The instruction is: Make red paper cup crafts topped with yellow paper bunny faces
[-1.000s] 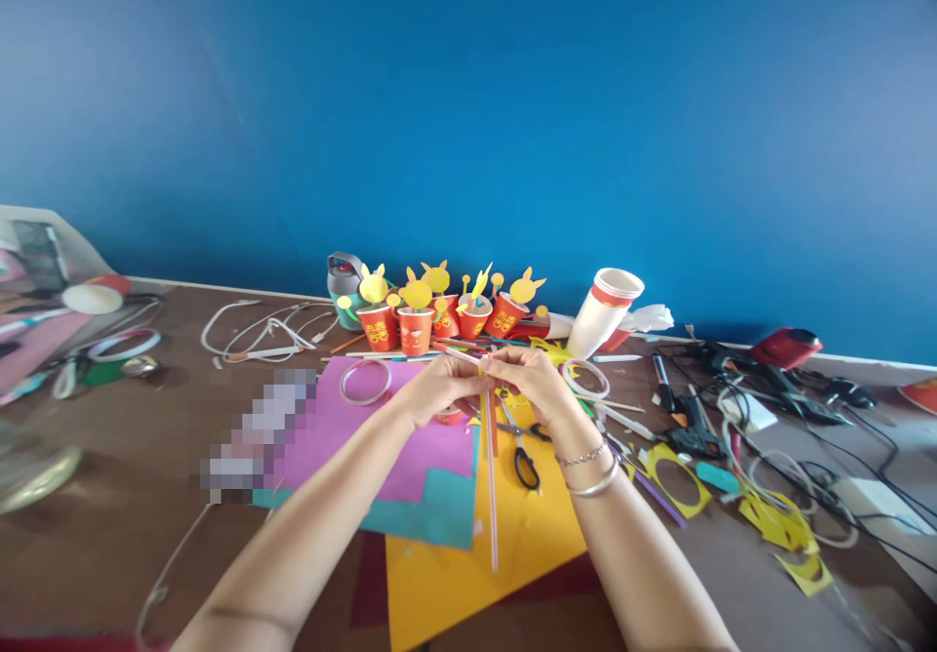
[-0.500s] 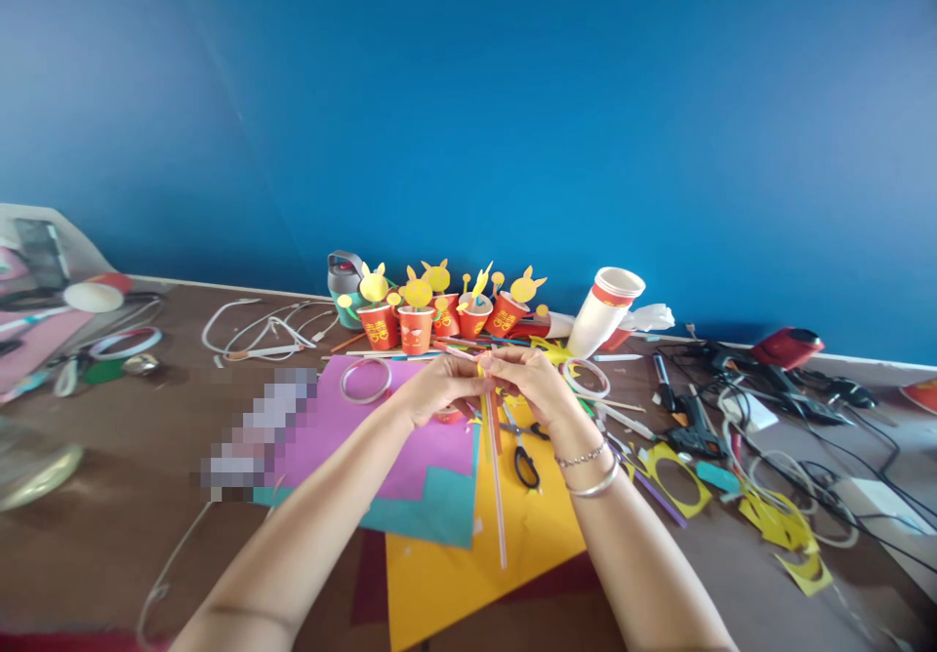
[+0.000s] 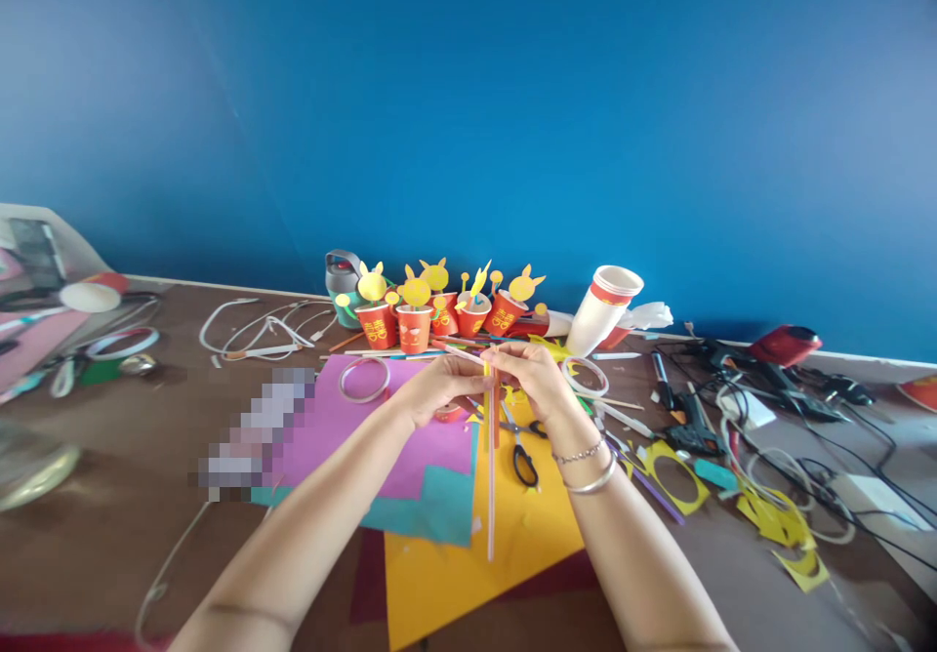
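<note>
One left hand [image 3: 440, 386] and one right hand [image 3: 532, 376] pinch a straw [image 3: 491, 510] by its far end, I'd guess for steadiness

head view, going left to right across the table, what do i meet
White tape roll, white cable, left hand, hanging straw, right hand, stacked white paper cups, black glue gun.

Brown flat tabletop [image 3: 88, 574] | far left: loose white cable [image 3: 270, 349] | far centre: short red paper cups [image 3: 414, 332] with yellow print | far, right of centre: tall red-banded white paper-cup stack [image 3: 594, 315] | centre to near: overlapping paper, purple sheet [image 3: 431, 457], teal sheet [image 3: 448, 506], orange-yellow sheet [image 3: 431, 584], dark red sheet [image 3: 370, 574] | right: black plastic glue gun [image 3: 692, 427], yellow paper offcuts [image 3: 780, 517]
</note>
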A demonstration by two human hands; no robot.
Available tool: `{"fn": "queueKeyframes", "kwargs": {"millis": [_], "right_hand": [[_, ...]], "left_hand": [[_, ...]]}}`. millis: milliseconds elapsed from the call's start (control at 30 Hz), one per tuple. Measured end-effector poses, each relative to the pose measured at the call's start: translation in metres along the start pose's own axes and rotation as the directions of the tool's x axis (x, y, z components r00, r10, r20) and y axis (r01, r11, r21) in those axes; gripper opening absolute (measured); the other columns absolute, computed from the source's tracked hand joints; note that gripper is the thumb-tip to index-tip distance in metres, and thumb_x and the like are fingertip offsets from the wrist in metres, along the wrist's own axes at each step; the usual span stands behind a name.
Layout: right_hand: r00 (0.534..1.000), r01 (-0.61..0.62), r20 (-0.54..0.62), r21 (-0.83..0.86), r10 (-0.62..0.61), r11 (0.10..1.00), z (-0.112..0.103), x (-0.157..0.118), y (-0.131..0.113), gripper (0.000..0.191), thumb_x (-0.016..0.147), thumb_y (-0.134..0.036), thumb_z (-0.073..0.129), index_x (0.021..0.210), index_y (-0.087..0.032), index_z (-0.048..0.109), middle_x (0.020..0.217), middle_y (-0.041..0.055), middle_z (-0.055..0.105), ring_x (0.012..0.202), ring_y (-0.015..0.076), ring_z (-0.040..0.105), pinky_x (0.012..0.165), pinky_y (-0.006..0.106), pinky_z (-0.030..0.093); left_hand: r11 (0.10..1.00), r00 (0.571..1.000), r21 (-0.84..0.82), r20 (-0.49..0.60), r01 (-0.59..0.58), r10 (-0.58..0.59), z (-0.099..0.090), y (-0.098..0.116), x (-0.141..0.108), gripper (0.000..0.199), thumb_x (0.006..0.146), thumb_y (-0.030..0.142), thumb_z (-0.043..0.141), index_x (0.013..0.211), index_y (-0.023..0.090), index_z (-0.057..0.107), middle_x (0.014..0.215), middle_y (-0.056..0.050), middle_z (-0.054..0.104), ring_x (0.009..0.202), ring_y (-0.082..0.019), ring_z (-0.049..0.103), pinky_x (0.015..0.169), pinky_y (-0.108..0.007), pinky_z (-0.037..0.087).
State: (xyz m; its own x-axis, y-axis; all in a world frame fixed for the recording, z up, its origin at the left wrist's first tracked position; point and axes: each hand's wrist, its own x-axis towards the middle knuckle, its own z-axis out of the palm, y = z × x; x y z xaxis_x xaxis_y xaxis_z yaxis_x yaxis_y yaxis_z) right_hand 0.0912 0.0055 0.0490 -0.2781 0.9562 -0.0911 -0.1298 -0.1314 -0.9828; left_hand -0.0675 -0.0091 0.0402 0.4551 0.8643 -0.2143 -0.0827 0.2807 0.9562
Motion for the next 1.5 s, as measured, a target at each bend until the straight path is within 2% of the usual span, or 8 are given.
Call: {"fn": "queueKeyframes", "kwargs": {"millis": [167,367,600,900,1500], "right_hand": [[0.999,0.02,-0.05,-0.002,-0.02,1.0,-0.0006,0.0006,-0.0011,0.035,0.052,-0.044,0.083,0.066,-0.014,0.071,0.055,0.0003,0.061,0.048,0.011,0.052,0.043,0.023,0.04],[0.998,0.042,-0.044,0.003,-0.042,0.999,-0.0005,0.0019,0.0008,0.035,0.053,-0.043,0.083,0.066,-0.013,0.071,0.055,0.0,0.061,0.048,0.0094,0.051,0.044,0.022,0.04],[0.999,0.039,-0.009,-0.039,-0.039,0.998,-0.0004,-0.0007,-0.0025,0.032,0.057,-0.044,0.081,0.067,-0.015,0.072,0.053,-0.0004,0.062,0.047,0.0105,0.052,0.044,0.023,0.04],[0.999,0.051,0.014,-0.066,-0.05,0.997,-0.0032,0.0013,0.0005,0.034,0.06,-0.046,0.079,0.072,-0.015,0.074,0.055,0.0003,0.063,0.048,0.0112,0.054,0.045,0.024,0.041],[0.999,0.036,0.008,-0.059,-0.036,0.998,-0.0023,0.0001,-0.0009,0.034,0.061,-0.047,0.079,0.072,-0.015,0.074,0.054,0.0003,0.063,0.045,0.0111,0.053,0.042,0.024,0.04]], "left_hand": [[0.998,1.0,-0.06,-0.025,0.004,-0.005,0.0017,-0.0044,0.0023,0.045,0.057,0.047,0.084,0.082,0.011,0.074,0.075,-0.009,0.073,0.063,-0.015,0.067,0.063,-0.025,0.051],[0.996,0.998,-0.084,-0.053,0.012,-0.016,0.0055,-0.0024,0.0011,0.048,0.056,0.046,0.085,0.085,0.01,0.073,0.079,-0.013,0.074,0.062,-0.018,0.068,0.06,-0.026,0.051],[0.998,0.998,-0.054,-0.048,0.024,-0.027,0.0049,-0.0007,0.0003,0.05,0.058,0.047,0.083,0.091,0.011,0.072,0.079,-0.012,0.075,0.065,-0.021,0.071,0.064,-0.029,0.053],[0.999,0.998,-0.033,-0.066,0.02,-0.022,0.0055,-0.0004,-0.0001,0.053,0.056,0.049,0.084,0.09,0.011,0.072,0.074,-0.011,0.074,0.06,-0.018,0.068,0.058,-0.025,0.051],[0.999,0.998,-0.03,-0.056,0.014,-0.016,0.0033,-0.0014,0.0005,0.05,0.058,0.049,0.083,0.089,0.011,0.073,0.076,-0.011,0.074,0.06,-0.017,0.069,0.06,-0.026,0.052]]}}
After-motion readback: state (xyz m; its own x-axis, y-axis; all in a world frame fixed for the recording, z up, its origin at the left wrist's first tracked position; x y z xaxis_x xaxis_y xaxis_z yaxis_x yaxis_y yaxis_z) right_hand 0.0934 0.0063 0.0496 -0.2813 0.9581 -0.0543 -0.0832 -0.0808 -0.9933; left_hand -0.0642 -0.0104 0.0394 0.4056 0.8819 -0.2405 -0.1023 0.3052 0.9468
